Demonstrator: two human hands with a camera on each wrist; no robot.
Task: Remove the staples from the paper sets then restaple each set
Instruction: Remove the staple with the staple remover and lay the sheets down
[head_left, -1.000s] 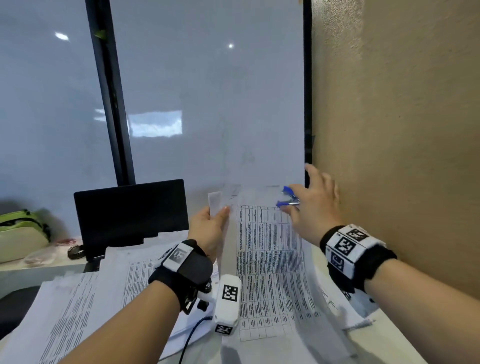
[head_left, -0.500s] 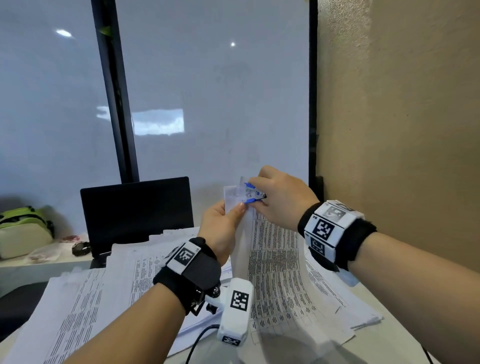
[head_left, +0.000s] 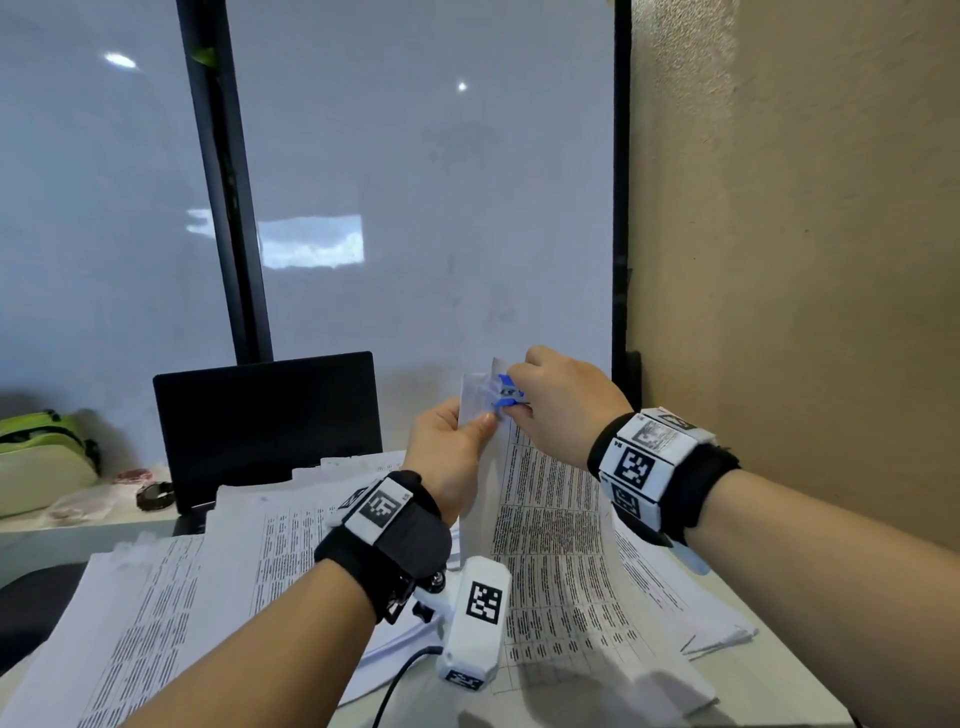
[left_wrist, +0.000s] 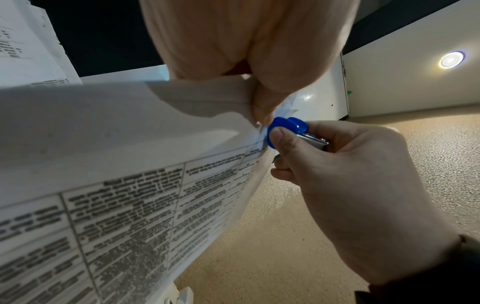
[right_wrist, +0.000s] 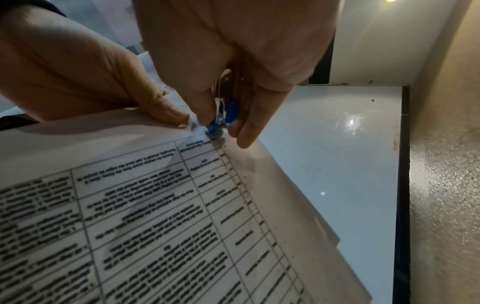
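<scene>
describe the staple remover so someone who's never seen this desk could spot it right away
Look at the back right of the desk, near the tan wall, where the two hands meet at the raised corner of a printed paper set. The staple remover is the small tool the right hand pinches at that corner. It is the only bright blue thing among white papers.

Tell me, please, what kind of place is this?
Probably an office desk. Stacks of printed papers cover the desk, a dark monitor stands behind them, and the hands work a blue staple remover on one paper set.
</scene>
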